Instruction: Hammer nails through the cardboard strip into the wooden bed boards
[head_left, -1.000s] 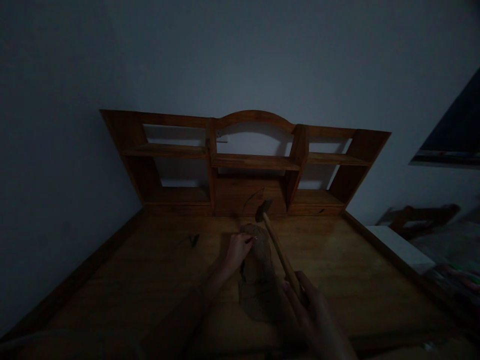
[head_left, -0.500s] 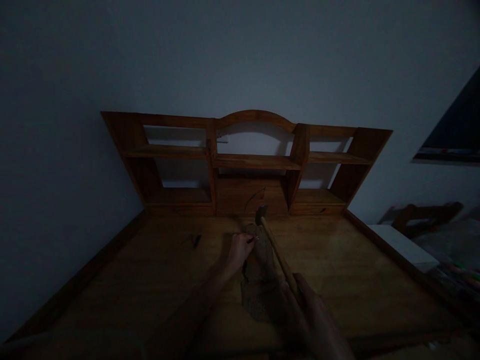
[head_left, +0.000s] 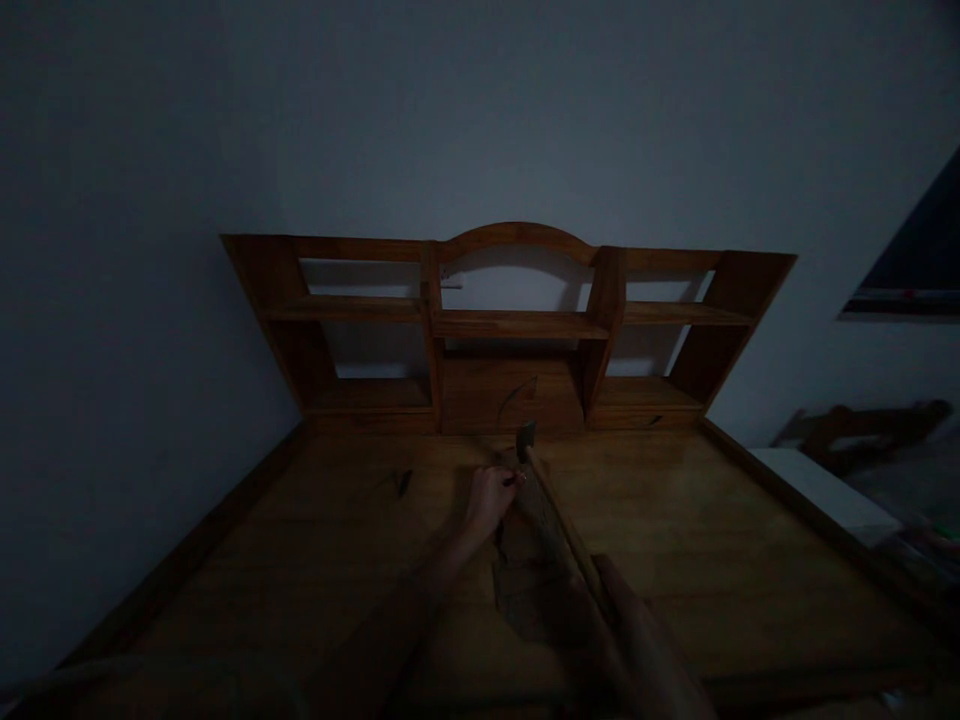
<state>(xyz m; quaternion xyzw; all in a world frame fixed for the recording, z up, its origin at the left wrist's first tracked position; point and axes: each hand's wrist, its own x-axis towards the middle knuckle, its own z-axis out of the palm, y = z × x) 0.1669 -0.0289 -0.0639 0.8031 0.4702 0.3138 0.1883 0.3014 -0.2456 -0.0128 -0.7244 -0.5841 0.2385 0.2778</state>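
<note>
My right hand (head_left: 630, 630) is wrapped round the wooden handle of a hammer (head_left: 564, 525), whose dark metal head is up near my left hand. With its fingers pinched, my left hand (head_left: 491, 498) rests over a dark, rough, flat piece (head_left: 525, 600) lying on the desk. Something tiny and pale shows at the left fingertips, too small and dim to name. The hammer head sits just above and beyond those fingertips; whether it touches anything I cannot tell.
The wooden desk (head_left: 697, 550) carries a shelf unit (head_left: 517, 325) along its back. A small dark object (head_left: 405, 482) lies left of my hand. To the right stand a white surface (head_left: 821, 490) and a wooden chair back (head_left: 870, 435). The light is dim.
The whole view has shifted slightly, moving the scene a little to the right. The hammer head appears a bit lower, nearer to my left fingertips. Both hands keep their grips.
</note>
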